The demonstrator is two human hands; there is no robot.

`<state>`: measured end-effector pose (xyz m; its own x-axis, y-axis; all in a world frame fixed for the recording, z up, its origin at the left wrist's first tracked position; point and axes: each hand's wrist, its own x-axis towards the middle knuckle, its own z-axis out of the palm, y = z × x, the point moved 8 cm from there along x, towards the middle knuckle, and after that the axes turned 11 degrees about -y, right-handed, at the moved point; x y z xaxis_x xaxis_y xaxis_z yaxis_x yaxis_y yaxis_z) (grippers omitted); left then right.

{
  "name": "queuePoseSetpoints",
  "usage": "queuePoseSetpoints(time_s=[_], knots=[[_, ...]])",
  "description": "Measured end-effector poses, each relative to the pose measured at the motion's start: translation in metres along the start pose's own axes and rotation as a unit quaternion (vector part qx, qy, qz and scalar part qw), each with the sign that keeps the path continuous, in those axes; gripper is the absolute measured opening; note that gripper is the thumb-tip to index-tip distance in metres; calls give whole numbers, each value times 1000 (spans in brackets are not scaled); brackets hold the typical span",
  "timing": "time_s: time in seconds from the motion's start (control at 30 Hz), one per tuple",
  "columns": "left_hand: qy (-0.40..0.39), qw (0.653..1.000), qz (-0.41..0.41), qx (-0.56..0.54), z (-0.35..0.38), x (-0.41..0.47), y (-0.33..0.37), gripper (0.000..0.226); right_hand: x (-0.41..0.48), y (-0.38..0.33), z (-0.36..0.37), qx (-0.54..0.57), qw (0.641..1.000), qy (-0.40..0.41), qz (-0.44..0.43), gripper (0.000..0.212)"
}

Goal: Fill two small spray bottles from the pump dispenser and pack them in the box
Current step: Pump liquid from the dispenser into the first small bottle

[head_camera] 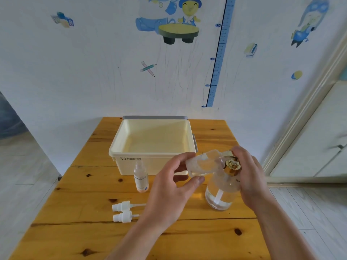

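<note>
My left hand (174, 182) holds a small clear spray bottle (201, 164) tilted on its side, its open mouth at the gold nozzle of the pump dispenser (222, 192). My right hand (249, 171) rests on the gold pump head, fingers curled over it. The dispenser is a clear glass bottle with liquid low in it. A second small bottle (141, 177), uncapped, stands upright in front of the cream box (150, 139). Two white spray caps (122, 211) lie on the wooden table (75, 231) at the left.
The open cream box has nothing in it and sits at the table's far middle against the wall. A white door and frame (309, 128) stand at the right. Floor drops away on both sides of the table.
</note>
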<state>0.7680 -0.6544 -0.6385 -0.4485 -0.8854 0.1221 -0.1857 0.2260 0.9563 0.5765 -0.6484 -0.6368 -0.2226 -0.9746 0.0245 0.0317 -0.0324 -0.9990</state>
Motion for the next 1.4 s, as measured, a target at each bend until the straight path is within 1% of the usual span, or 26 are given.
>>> queuePoseSetpoints(time_s=[0.03,0.07,0.13,0.17,0.23,0.3,0.4,0.47,0.53,0.63,0.7,0.8,0.9,0.97,1.0,1.07,1.1,1.13,1.17,1.2,1.23,1.27,1.33,1.37,1.4], knots=[[0,1000,-2,0,0,0,0,44,1,3,-2,-2,1000,3,4,45],[1,1000,-2,0,0,0,0,44,2,3,-2,-3,1000,2,1,44],[1,1000,-2,-1,-1,0,-1,45,1,3,-1,12,1000,-2,-4,30],[1,1000,-1,-2,-1,0,-1,45,0,4,0,27,1000,-4,1,28],[0,1000,0,0,0,1,0,44,-1,4,3,24,1000,-17,3,38],[-1,1000,0,3,0,1,1,44,-1,3,4,17,1000,-25,5,36],[2,1000,-3,5,0,1,-1,45,1,2,-1,3,1000,1,5,41],[4,1000,-3,5,0,1,-1,45,2,4,-2,1,1000,4,4,36],[4,1000,-1,3,0,0,0,45,2,7,-3,15,1000,2,2,24],[3,1000,2,5,-1,0,1,44,2,11,-2,34,999,-7,11,36],[2,1000,3,5,-1,0,1,43,2,9,-2,16,1000,-17,10,31],[2,1000,1,8,0,0,0,44,2,5,0,-8,1000,-14,3,51],[1,1000,-3,8,0,0,-1,44,1,3,-2,-6,1000,5,-2,38],[-1,1000,-4,6,1,0,-1,44,1,6,-2,10,1000,-4,0,34],[-2,1000,-4,4,1,0,-1,44,1,8,-2,15,1000,-16,4,37],[-3,1000,-4,5,2,0,0,44,1,8,3,21,999,-28,12,59],[-3,1000,-4,5,2,0,0,43,-1,5,5,20,999,-27,17,61],[-2,1000,-4,5,1,-1,0,43,1,6,3,21,999,-24,15,51],[-2,1000,-4,4,2,-1,0,43,0,3,3,19,1000,-20,7,34],[0,1000,-4,2,1,-1,0,43,1,3,4,17,1000,-25,1,33],[1,1000,-3,0,1,-1,0,43,0,1,5,10,1000,-24,3,46],[2,1000,-2,-1,0,-1,0,43,1,2,4,5,1000,-20,4,49],[1,1000,3,-1,0,-1,1,42,0,2,2,5,1000,-14,0,36],[0,1000,4,0,0,-1,2,42,-1,1,3,16,1000,-12,-3,33],[0,1000,7,0,0,-1,3,42,0,2,3,17,1000,-20,-6,35]])
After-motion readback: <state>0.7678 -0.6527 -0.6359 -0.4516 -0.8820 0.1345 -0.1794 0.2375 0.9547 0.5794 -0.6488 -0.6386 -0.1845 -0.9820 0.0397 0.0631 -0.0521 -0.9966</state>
